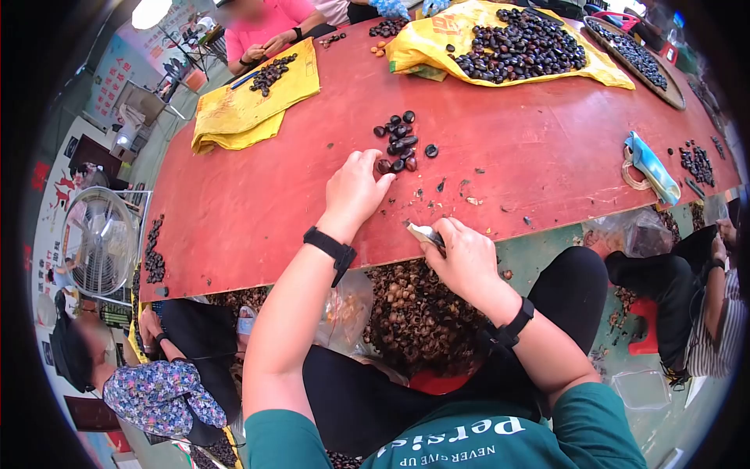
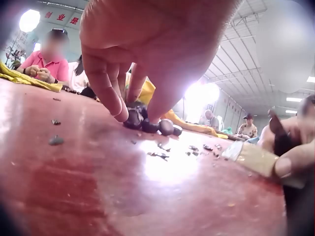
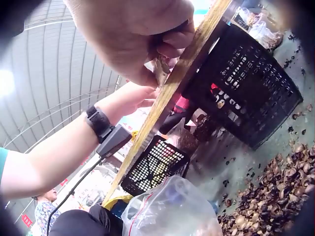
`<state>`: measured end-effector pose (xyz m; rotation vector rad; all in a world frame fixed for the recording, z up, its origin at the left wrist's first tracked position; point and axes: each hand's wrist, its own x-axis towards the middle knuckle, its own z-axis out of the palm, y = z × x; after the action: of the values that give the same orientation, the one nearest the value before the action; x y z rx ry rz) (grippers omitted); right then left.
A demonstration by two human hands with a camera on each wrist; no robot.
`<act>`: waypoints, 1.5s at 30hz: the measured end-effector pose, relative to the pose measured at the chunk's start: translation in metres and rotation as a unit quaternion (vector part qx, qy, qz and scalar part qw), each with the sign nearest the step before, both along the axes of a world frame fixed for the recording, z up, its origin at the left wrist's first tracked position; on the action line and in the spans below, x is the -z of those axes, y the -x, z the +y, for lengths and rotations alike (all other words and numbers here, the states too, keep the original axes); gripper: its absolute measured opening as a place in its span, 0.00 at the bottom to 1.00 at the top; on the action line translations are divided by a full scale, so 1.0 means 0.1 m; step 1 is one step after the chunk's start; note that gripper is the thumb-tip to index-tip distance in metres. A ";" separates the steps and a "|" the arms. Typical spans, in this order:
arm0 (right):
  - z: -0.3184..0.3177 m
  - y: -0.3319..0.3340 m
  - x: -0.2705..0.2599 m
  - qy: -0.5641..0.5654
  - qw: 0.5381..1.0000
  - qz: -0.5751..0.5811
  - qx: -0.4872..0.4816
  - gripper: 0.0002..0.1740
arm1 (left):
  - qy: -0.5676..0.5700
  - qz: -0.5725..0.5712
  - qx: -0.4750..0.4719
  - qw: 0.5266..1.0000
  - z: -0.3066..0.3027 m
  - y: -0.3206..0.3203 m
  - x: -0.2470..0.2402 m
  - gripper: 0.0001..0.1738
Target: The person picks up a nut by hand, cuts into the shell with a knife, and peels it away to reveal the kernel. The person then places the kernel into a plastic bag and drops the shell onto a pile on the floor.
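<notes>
A small pile of dark, glossy, roundish nuts (image 1: pixel 402 143) lies on the red table (image 1: pixel 266 187). My left hand (image 1: pixel 355 187) reaches down to the near side of this pile, its thumb and fingers pinching a dark nut (image 2: pixel 133 118) that still sits among the others. Low by the table's front edge, my right hand (image 1: pixel 467 254) grips a short knife-like tool (image 1: pixel 426 233) with a pale tip. In the left wrist view the tool (image 2: pixel 256 158) shows a tan wrapped body and silvery end, pointing toward the pile. My right palm hides its rear part.
Dark shell scraps (image 1: pixel 441 186) lie between my hands. Yellow sacks (image 1: pixel 242 117) lie farther back, one bearing a big nut heap (image 1: pixel 516 51). A blue packet (image 1: pixel 651 168) rests at right. Below the edge are shells (image 1: pixel 422 320) and a black crate (image 3: pixel 246 83). People sit around.
</notes>
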<state>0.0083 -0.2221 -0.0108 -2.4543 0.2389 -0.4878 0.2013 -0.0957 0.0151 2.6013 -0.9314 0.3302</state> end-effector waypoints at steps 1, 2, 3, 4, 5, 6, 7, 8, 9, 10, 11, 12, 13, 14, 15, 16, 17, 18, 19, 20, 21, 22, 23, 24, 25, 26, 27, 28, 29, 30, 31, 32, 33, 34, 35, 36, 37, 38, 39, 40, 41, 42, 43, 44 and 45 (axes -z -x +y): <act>0.00 0.00 0.00 -0.006 1.000 -0.006 0.003 0.13 | 0.000 0.008 0.001 1.000 -0.02 -0.03 0.03 0.19; 0.00 0.00 -0.01 -0.012 1.000 -0.012 0.001 0.13 | -0.001 0.016 0.002 1.000 -0.02 -0.05 0.06 0.19; 0.00 0.00 -0.01 -0.024 1.000 -0.018 0.005 0.12 | -0.003 0.023 0.003 1.000 -0.02 -0.06 0.04 0.20; 0.00 0.01 -0.02 -0.035 0.999 -0.023 0.009 0.12 | 0.015 0.058 0.019 0.998 0.00 -0.07 0.03 0.18; -0.01 0.01 -0.03 -0.046 0.998 -0.027 0.012 0.12 | 0.033 0.093 0.034 0.995 0.05 -0.06 0.01 0.17; -0.02 0.02 -0.03 -0.069 0.997 -0.020 0.023 0.11 | 0.051 0.128 0.048 0.989 0.09 -0.02 -0.02 0.16; -0.03 0.02 -0.04 -0.092 0.995 -0.012 0.032 0.11 | 0.069 0.149 0.063 0.984 0.13 0.05 -0.06 0.15; -0.02 0.02 -0.05 -0.116 0.992 -0.005 0.041 0.11 | 0.087 0.169 0.078 0.979 0.19 0.14 -0.10 0.15; -0.03 0.01 -0.05 -0.124 0.991 -0.015 0.040 0.11 | 0.104 0.190 0.091 0.972 0.26 0.24 -0.14 0.15; -0.03 0.01 -0.04 -0.132 0.990 -0.024 0.038 0.11 | 0.129 0.216 0.101 0.963 0.32 0.35 -0.15 0.14; -0.04 0.01 -0.03 -0.139 0.989 -0.033 0.035 0.12 | 0.128 0.222 0.108 0.960 0.39 0.43 -0.13 0.14; -0.03 0.01 -0.04 -0.138 0.989 -0.051 0.029 0.13 | 0.129 0.229 0.116 0.958 0.45 0.52 -0.10 0.15; -0.01 0.02 -0.04 -0.134 0.989 -0.051 0.017 0.13 | 0.130 0.236 0.124 0.955 0.50 0.59 -0.07 0.15; 0.00 0.02 -0.05 -0.129 0.990 -0.052 0.005 0.13 | 0.115 0.227 0.119 0.960 0.54 0.66 -0.05 0.15; 0.01 0.02 -0.04 -0.123 0.991 -0.053 -0.008 0.14 | 0.132 0.231 0.106 0.958 0.57 0.70 -0.01 0.14; 0.03 0.01 -0.03 -0.112 0.991 -0.066 -0.017 0.14 | 0.150 0.235 0.093 0.956 0.59 0.73 0.03 0.14; 0.05 0.00 -0.02 -0.101 0.991 -0.079 -0.027 0.14 | 0.168 0.239 0.080 0.953 0.60 0.75 0.06 0.14; 0.06 -0.01 0.00 -0.089 0.991 -0.091 -0.036 0.14 | 0.187 0.252 0.082 0.946 0.60 0.76 0.08 0.13; 0.08 -0.02 0.02 -0.076 0.991 -0.102 -0.040 0.13 | 0.206 0.265 0.083 0.938 0.60 0.78 0.09 0.13; 0.09 -0.03 0.03 -0.063 0.991 -0.112 -0.044 0.13 | 0.225 0.278 0.084 0.930 0.61 0.79 0.10 0.13; 0.11 -0.04 0.04 -0.051 0.990 -0.123 -0.049 0.13 | 0.213 0.274 0.086 0.934 0.63 0.79 0.10 0.13; 0.12 -0.05 0.04 -0.045 0.990 -0.121 -0.053 0.13 | 0.200 0.269 0.089 0.938 0.64 0.77 0.10 0.13; 0.12 -0.05 0.04 -0.039 0.990 -0.119 -0.058 0.13 | 0.187 0.264 0.091 0.942 0.66 0.75 0.10 0.12; 0.13 -0.06 0.03 -0.034 0.991 -0.118 -0.061 0.13 | 0.176 0.266 0.087 0.944 0.68 0.74 0.08 0.12; 0.13 -0.07 0.02 -0.025 0.991 -0.117 -0.066 0.13 | 0.164 0.268 0.084 0.946 0.69 0.74 0.07 0.13; 0.12 -0.07 0.01 -0.017 0.991 -0.115 -0.071 0.13 | 0.153 0.270 0.081 0.947 0.70 0.74 0.05 0.13; 0.12 -0.08 0.01 -0.009 0.991 -0.114 -0.076 0.13 | 0.151 0.250 0.086 0.952 0.71 0.74 0.05 0.13; 0.13 -0.08 0.00 -0.006 0.990 -0.115 -0.077 0.13 | 0.149 0.230 0.092 0.957 0.72 0.73 0.04 0.13; 0.14 -0.09 0.00 -0.005 0.990 -0.116 -0.077 0.13 | 0.146 0.209 0.097 0.962 0.73 0.73 0.03 0.13; 0.14 -0.09 0.00 -0.003 0.990 -0.117 -0.078 0.13 | 0.147 0.229 0.092 0.958 0.75 0.72 0.03 0.13; 0.15 -0.09 0.01 -0.001 0.990 -0.116 -0.077 0.13 | 0.149 0.248 0.086 0.953 0.76 0.71 0.02 0.13; 0.15 -0.10 0.03 0.002 0.991 -0.114 -0.075 0.13 | 0.150 0.268 0.081 0.948 0.77 0.70 0.03 0.13; 0.15 -0.10 0.03 0.005 0.991 -0.113 -0.074 0.13 | 0.166 0.274 0.083 0.944 0.77 0.71 0.04 0.14; 0.16 -0.11 0.04 0.005 0.990 -0.119 -0.074 0.13 | 0.182 0.279 0.084 0.939 0.76 0.71 0.05 0.14; 0.17 -0.11 0.04 0.005 0.989 -0.124 -0.075 0.14 | 0.198 0.285 0.085 0.934 0.76 0.72 0.07 0.14; 0.17 -0.12 0.05 0.005 0.989 -0.130 -0.076 0.14 | 0.198 0.286 0.089 0.933 0.76 0.72 0.07 0.14; 0.18 -0.13 0.06 0.007 0.988 -0.130 -0.078 0.14 | 0.198 0.286 0.093 0.933 0.76 0.71 0.07 0.14; 0.19 -0.13 0.07 0.009 0.988 -0.131 -0.079 0.15 | 0.198 0.285 0.097 0.933 0.77 0.71 0.07 0.14; 0.20 -0.14 0.08 0.012 0.988 -0.131 -0.081 0.15 | 0.197 0.293 0.096 0.931 0.77 0.70 0.08 0.14; 0.21 -0.14 0.07 0.010 0.988 -0.133 -0.080 0.15 | 0.196 0.300 0.094 0.929 0.78 0.69 0.08 0.14; 0.22 -0.15 0.07 0.008 0.988 -0.135 -0.079 0.15 | 0.195 0.307 0.093 0.927 0.78 0.69 0.09 0.14; 0.23 -0.15 0.06 0.006 0.988 -0.137 -0.077 0.16 | 0.197 0.310 0.094 0.925 0.78 0.68 0.09 0.14; 0.23 -0.15 0.06 0.014 0.988 -0.128 -0.082 0.16 | 0.199 0.314 0.096 0.924 0.78 0.68 0.08 0.13; 0.23 -0.14 0.06 0.022 0.989 -0.120 -0.086 0.16 | 0.201 0.317 0.097 0.922 0.78 0.68 0.09 0.13; 0.23 -0.14 0.06 0.030 0.989 -0.111 -0.091 0.17 | 0.207 0.317 0.095 0.920 0.78 0.67 0.10 0.13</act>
<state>0.0223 -0.1987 -0.0166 -2.4249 -0.0918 -0.6896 0.1339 -0.0180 0.0051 1.9976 -0.7593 -0.3266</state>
